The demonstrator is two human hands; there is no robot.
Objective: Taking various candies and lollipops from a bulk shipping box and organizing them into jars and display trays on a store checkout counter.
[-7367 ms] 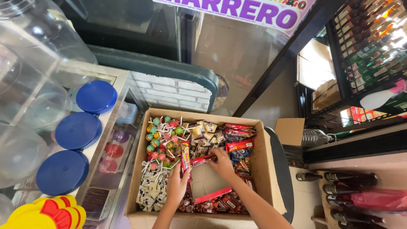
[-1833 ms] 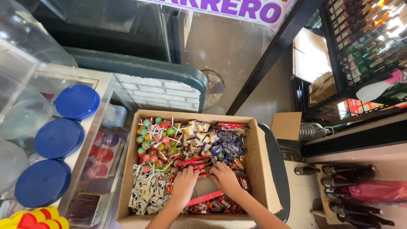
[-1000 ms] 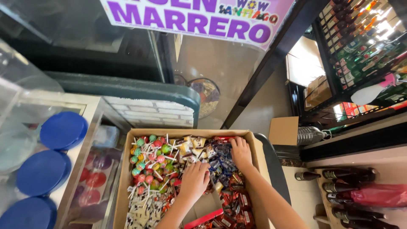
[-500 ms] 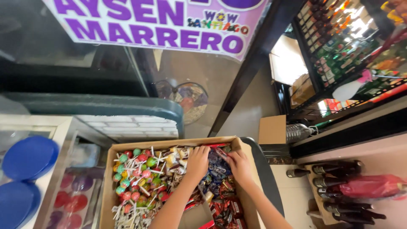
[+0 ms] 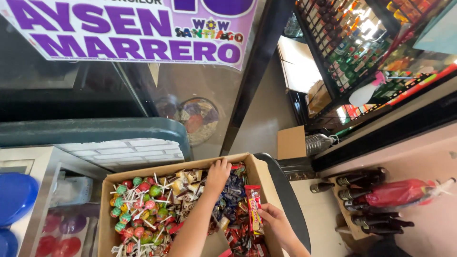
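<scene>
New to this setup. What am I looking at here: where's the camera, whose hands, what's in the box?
There is no machine: one camera worn on a person's head looks down at their two bare hands. Below is an open cardboard box full of sweets. The left hand reaches to the far side and rests on small wrapped candies. The right hand holds a long red candy pack upright by the box's right wall. Lollipops fill the left part. Blue lids show at far left, dark bottles at right.
</scene>
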